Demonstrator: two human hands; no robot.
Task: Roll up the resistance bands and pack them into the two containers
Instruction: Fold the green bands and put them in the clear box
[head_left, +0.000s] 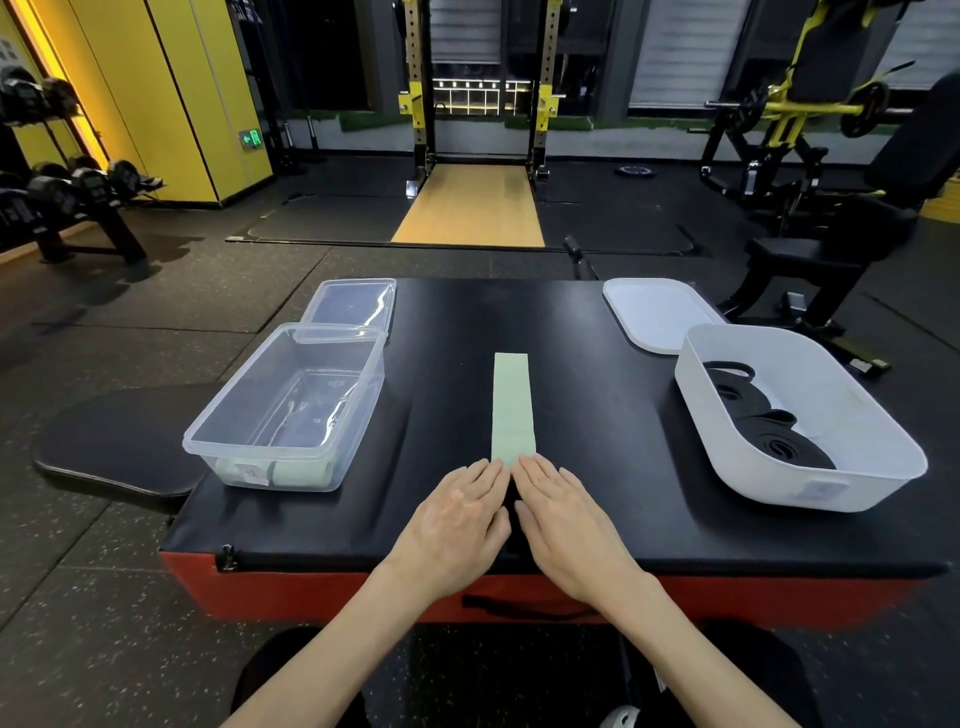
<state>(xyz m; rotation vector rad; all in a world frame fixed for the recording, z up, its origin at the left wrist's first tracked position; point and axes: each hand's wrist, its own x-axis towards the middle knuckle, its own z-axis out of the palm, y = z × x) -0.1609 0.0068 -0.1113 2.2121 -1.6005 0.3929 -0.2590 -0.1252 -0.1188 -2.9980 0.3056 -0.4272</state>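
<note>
A pale green resistance band (511, 405) lies flat and straight on the black padded platform (597, 415), running away from me. My left hand (457, 525) and my right hand (563, 519) lie side by side at its near end, fingers straight, fingertips touching the band's edge. The clear plastic container (285, 405) on the left holds pale green rolls at its near end. The white container (800, 415) on the right holds rolled black bands (769, 421).
A clear lid (350, 306) lies behind the clear container and a white lid (657, 312) behind the white one. The platform has red sides. A black bench pad (119, 441) sits at left; dumbbell racks and gym machines stand around.
</note>
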